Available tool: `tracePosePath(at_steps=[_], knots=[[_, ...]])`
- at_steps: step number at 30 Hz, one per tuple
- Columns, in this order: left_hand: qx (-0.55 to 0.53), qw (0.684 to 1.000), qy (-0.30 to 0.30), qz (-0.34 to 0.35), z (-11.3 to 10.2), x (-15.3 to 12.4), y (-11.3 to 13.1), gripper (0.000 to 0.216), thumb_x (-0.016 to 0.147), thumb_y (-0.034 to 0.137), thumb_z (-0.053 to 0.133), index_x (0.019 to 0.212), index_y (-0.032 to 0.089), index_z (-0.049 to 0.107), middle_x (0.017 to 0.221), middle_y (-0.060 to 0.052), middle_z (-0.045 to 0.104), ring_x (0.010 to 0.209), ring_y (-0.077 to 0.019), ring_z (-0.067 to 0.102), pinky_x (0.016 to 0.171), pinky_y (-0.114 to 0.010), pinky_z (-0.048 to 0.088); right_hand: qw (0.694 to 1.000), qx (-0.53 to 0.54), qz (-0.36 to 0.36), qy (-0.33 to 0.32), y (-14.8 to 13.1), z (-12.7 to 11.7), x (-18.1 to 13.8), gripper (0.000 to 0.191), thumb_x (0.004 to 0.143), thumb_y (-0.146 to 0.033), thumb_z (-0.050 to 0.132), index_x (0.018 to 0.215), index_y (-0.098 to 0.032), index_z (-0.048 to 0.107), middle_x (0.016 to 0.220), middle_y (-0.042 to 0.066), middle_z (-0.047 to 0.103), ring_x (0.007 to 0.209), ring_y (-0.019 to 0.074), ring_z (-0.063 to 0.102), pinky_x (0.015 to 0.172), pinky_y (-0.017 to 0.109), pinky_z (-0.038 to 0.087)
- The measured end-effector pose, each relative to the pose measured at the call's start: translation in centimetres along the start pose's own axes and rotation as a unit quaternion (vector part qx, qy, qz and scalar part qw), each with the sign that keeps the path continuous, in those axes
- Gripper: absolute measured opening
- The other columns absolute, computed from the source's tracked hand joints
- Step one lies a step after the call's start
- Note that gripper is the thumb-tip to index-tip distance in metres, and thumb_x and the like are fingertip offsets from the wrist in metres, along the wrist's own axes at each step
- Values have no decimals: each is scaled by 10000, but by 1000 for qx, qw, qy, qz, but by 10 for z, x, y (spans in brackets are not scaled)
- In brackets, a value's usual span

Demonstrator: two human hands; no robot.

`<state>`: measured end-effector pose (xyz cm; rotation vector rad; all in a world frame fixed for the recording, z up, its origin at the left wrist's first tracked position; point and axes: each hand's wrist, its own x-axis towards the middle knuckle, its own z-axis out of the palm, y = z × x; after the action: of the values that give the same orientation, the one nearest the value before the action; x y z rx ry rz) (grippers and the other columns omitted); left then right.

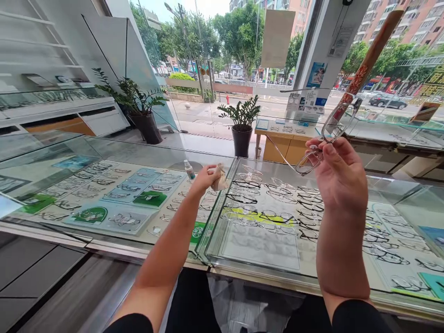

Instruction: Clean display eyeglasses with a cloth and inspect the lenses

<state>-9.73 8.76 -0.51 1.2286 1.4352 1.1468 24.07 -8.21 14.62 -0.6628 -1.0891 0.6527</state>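
Raised at the right, my right hand (pixel 342 171) is closed on a pair of clear-framed eyeglasses (pixel 333 132), gripping them near the bridge. One lens stands above the fingers, the other hangs below, and a thin temple reaches out to the left. Over the glass display case (pixel 236 169), my left hand (pixel 205 178) pinches a crumpled pale cloth (pixel 219 178). A small white spray bottle (pixel 189 170) stands on the glass just left of that hand. Rows of eyeglass frames (pixel 244 185) lie inside the case beneath both hands.
Metal-edged seams divide the glass case. Beyond it stand two potted plants (pixel 242 132) (pixel 144 120) by the window and a wooden cabinet (pixel 274 146) with more frames. A long reddish-brown pole-like object (pixel 367 64) slants up behind the raised eyeglasses.
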Motion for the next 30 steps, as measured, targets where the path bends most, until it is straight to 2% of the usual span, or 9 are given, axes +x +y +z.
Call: tracePosePath(at_steps=[3, 7, 11, 14, 18, 21, 24, 27, 30], knots=[[1, 999, 29, -35, 0, 13, -21, 563, 794, 357, 928, 1223, 148, 632, 907, -82, 739, 908, -255, 759, 737, -304, 578, 1000, -12, -4, -5, 1, 2, -2, 194, 807, -341, 830, 903, -295, 668, 1079, 59, 745, 1164, 290, 725, 1055, 504, 550], [1, 998, 11, -68, 1, 21, -33, 469, 844, 404, 891, 1161, 156, 651, 1032, -124, 775, 946, -258, 779, 735, -302, 581, 1000, -11, -17, 1, 2, 2, -3, 199, 786, -328, 850, 893, -295, 685, 1045, 53, 735, 1129, 287, 732, 1030, 500, 564], [22, 997, -3, -70, 1, 21, -37, 609, 715, 223, 943, 1235, 160, 634, 1116, -122, 792, 954, -250, 775, 771, -298, 582, 1000, -11, -11, 0, 2, 4, -4, 184, 783, -320, 863, 864, -295, 700, 1030, 54, 732, 1127, 284, 733, 1022, 488, 570], [54, 997, 5, -60, 0, 21, -38, 522, 721, 169, 892, 1189, 143, 663, 1062, -118, 789, 954, -251, 757, 792, -299, 571, 1000, -6, -13, -4, 1, 5, -5, 169, 789, -310, 870, 858, -292, 717, 1016, 51, 730, 1102, 278, 733, 1022, 493, 570], [114, 992, 41, -33, -3, 20, -37, 253, 907, 303, 760, 1106, 159, 701, 1017, -125, 775, 992, -295, 733, 851, -357, 564, 1000, 0, -22, -9, 1, 6, -6, 145, 800, -285, 864, 860, -298, 732, 991, 39, 721, 1075, 268, 736, 1022, 500, 571], [169, 982, 79, -6, -6, 19, -37, 245, 977, 328, 684, 1171, 179, 695, 1033, -150, 760, 1039, -356, 720, 936, -437, 550, 999, -22, -24, -15, 2, 5, -6, 156, 803, -324, 863, 868, -301, 723, 1012, 48, 731, 1092, 286, 739, 1013, 515, 580], [212, 971, 104, 23, -6, 16, -37, 283, 1008, 281, 620, 1266, 174, 667, 1032, -183, 757, 1098, -414, 712, 1014, -507, 518, 999, -25, -23, -18, 3, 4, -6, 171, 800, -340, 870, 875, -298, 722, 1024, 53, 740, 1105, 291, 737, 1024, 523, 581], [230, 964, 116, 63, -6, 13, -34, 286, 1001, 222, 601, 1275, 169, 665, 1160, -223, 775, 1171, -430, 705, 1065, -526, 496, 1000, -14, -16, -18, 4, 4, -7, 159, 803, -321, 877, 884, -296, 742, 1025, 52, 746, 1097, 282, 738, 1032, 517, 578], [225, 958, 131, 122, -7, 8, -27, 285, 999, 199, 590, 1273, 191, 671, 1340, -199, 759, 1238, -377, 696, 1107, -477, 491, 1000, 6, -3, -16, 5, 6, -8, 146, 807, -286, 889, 893, -297, 772, 1015, 46, 752, 1079, 270, 741, 1024, 506, 575]])
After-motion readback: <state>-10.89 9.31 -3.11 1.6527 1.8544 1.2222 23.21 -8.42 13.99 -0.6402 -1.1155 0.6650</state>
